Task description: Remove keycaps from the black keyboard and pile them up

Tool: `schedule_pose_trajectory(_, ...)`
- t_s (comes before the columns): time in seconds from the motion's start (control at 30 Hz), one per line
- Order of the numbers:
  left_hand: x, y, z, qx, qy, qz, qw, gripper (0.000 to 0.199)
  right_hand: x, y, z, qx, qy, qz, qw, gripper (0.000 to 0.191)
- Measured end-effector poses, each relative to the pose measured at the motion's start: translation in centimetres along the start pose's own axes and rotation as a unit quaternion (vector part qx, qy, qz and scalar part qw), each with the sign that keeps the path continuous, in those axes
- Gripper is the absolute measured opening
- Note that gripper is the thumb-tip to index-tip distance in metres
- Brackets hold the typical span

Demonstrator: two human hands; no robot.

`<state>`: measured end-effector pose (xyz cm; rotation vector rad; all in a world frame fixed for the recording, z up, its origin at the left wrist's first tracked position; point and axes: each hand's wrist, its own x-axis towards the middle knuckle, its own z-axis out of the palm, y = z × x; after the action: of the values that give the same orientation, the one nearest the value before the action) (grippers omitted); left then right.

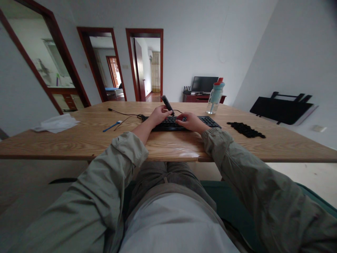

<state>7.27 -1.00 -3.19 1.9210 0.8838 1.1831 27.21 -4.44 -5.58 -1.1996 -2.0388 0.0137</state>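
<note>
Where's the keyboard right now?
In the head view, the black keyboard lies mid-picture on the wooden table, partly hidden by the left hand and the right hand, left of the small black pieces.

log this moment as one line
left hand: holding tilted black tool | right hand: at keyboard | black pieces: right of keyboard | bottle: upright

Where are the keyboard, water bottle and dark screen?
Keyboard [169, 123], head view: uncovered keys left of its middle.
Water bottle [215, 97], head view: middle of its body.
Dark screen [205, 84], head view: middle of its front.
</note>
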Motion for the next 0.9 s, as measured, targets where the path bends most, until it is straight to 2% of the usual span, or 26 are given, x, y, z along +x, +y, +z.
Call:
schedule_pose_trajectory(0.33, 0.4, -0.9, -0.2, 0.006, -0.014, 0.02, 1.0, 0.025, -0.2, -0.5, -0.3, -0.005, 0.0, 0.015, 1.0, 0.019)
schedule_pose_trajectory(0.63, -0.3, 0.3, 0.0, -0.002, -0.002, 0.002, 1.0, 0.021, -0.2, -0.5, -0.3, 0.012, -0.009, 0.019, 1.0, 0.021)
schedule_pose_trajectory(0.9, 0.0, -0.2, 0.0, -0.004, -0.007, 0.004, 1.0, 0.022, -0.2, -0.4, -0.2, 0.019, -0.008, 0.015, 1.0, 0.022)
